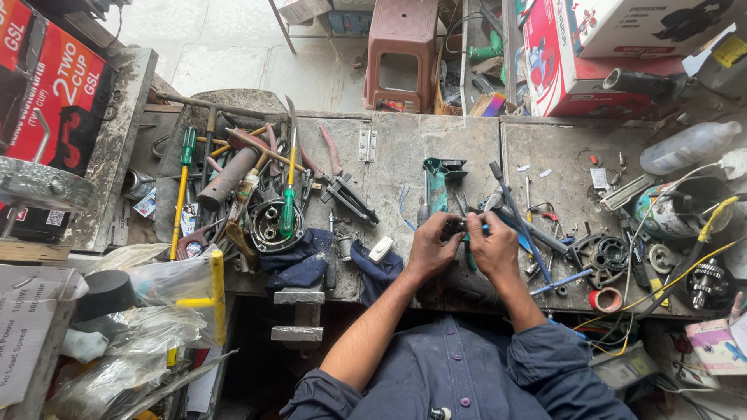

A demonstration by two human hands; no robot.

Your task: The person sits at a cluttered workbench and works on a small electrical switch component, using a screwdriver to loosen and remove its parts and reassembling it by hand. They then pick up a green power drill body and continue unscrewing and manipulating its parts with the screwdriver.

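Both my hands meet over the grey workbench (405, 155) near its front edge. My left hand (430, 249) pinches a small dark part (456, 227) from the left. My right hand (493, 247) holds the same part from the right, and a bit of teal plastic shows between the fingers. Just beyond the hands lies a teal tool housing half (437, 183). A dark blue rag (373, 268) with a small white piece (380, 249) on it sits left of my left wrist.
Screwdrivers, pliers and a round metal casing (270, 227) crowd the bench's left. A vise (299, 315) hangs off the front edge. Right of my hands lie rods, a black gear housing (607, 255), a motor stator (675, 208), yellow wires and a plastic bottle (689, 146). A brown stool (401, 53) stands beyond.
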